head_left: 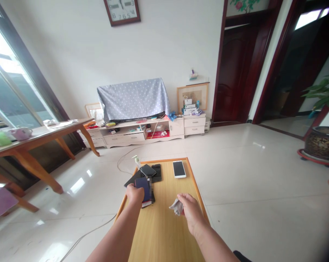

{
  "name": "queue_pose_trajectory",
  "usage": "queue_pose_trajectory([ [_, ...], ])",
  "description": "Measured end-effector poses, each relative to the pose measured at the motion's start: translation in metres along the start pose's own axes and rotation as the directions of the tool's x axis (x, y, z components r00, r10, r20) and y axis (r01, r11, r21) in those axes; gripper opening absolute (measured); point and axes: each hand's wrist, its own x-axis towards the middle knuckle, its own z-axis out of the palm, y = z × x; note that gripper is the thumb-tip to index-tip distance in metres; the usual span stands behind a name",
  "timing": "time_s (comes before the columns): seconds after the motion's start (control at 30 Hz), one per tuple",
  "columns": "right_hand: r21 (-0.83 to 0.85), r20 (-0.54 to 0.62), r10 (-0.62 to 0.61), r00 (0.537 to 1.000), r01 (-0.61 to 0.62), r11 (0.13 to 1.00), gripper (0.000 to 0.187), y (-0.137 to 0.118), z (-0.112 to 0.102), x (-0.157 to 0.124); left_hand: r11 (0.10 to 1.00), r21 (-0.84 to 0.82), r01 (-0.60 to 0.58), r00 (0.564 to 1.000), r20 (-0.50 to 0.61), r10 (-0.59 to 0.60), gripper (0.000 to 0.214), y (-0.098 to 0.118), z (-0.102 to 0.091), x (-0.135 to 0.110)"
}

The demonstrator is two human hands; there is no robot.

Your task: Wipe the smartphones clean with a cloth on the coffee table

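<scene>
Living rm w/ glossy tile floor (251, 182), polka-dot cloth over a TV (133, 100) and cream TV cabinet (142, 136) in bg. Person's at a low wooden table (164, 233) w/ orange edging. L hand (134, 193) has fingers pressed together, pinching a navy card wallet (143, 188) by its lower edge, just above a small dark pile; wallet's right edge is blurred, exact item hard to tell. R hand (191, 212) is pinching a crumpled grey cloth (177, 206) between fingers and thumb, held over bare tabletop. White smartphone (179, 169) lies face up near far edge, well apart from both hands. Black smartphone (147, 170) sits on a dark tablet (133, 179), black case (156, 173) just beside it, pump bottle (137, 162) at far-left corner.
</scene>
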Motion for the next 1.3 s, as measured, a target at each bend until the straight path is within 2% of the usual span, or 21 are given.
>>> queue_pose_trajectory([
  [0.2,-0.010,0.000,-0.008,1.000,0.008,1.000,0.034,0.003,0.001,-0.001,0.974,-0.214,0.073,0.991,0.128,-0.046,0.027,-0.005,-0.012,-0.007],
  [0.33,-0.013,-0.001,-0.018,1.000,0.018,1.000,0.034,0.004,0.001,-0.002,0.935,-0.340,0.105,0.973,0.230,-0.025,0.036,-0.009,-0.026,-0.016],
  [0.43,-0.031,-0.010,-0.041,0.999,0.041,0.999,0.033,0.004,0.001,-0.004,0.909,-0.396,0.128,0.938,0.345,0.018,0.041,-0.013,-0.039,-0.032],
  [0.6,-0.069,-0.027,-0.080,0.996,0.078,0.995,0.028,0.002,0.002,-0.008,0.905,-0.392,0.168,0.825,0.559,0.089,0.040,-0.021,-0.054,-0.076],
  [0.7,-0.158,-0.020,-0.139,0.990,0.134,0.978,0.022,0.006,0.004,-0.009,0.924,-0.347,0.164,0.697,0.703,0.140,0.038,-0.025,-0.055,-0.098],
  [0.73,-0.215,-0.016,-0.177,0.984,0.169,0.962,0.019,0.009,0.005,-0.009,0.930,-0.339,0.141,0.668,0.726,0.163,0.037,-0.027,-0.055,-0.103],
  [0.8,-0.357,0.015,-0.272,0.962,0.259,0.897,0.010,0.015,0.006,-0.009,0.937,-0.334,0.104,0.631,0.750,0.197,0.034,-0.030,-0.052,-0.110],
  [0.87,-0.491,0.087,-0.355,0.931,0.351,0.798,0.005,0.022,0.008,-0.011,0.944,-0.320,0.087,0.606,0.769,0.205,0.033,-0.032,-0.049,-0.111],
  [0.93,-0.587,0.174,-0.405,0.898,0.424,0.690,0.008,0.029,0.010,-0.016,0.956,-0.286,0.063,0.592,0.782,0.195,0.032,-0.034,-0.047,-0.110],
  [1.03,-0.673,0.287,-0.453,0.844,0.514,0.532,0.017,0.038,0.014,-0.027,0.969,-0.243,-0.052,0.632,0.743,0.220,0.030,-0.037,-0.044,-0.105],
  [1.13,-0.719,0.367,-0.466,0.805,0.563,0.407,0.024,0.047,0.020,-0.037,0.948,-0.220,-0.232,0.672,0.668,0.320,0.029,-0.040,-0.042,-0.102],
  [1.23,-0.764,0.402,-0.465,0.789,0.569,0.306,0.029,0.051,0.025,-0.043,0.883,-0.156,-0.442,0.679,0.585,0.443,0.028,-0.046,-0.040,-0.102],
  [1.3,-0.786,0.411,-0.467,0.783,0.564,0.255,0.030,0.050,0.029,-0.045,0.831,-0.112,-0.546,0.667,0.542,0.511,0.029,-0.050,-0.041,-0.105],
])
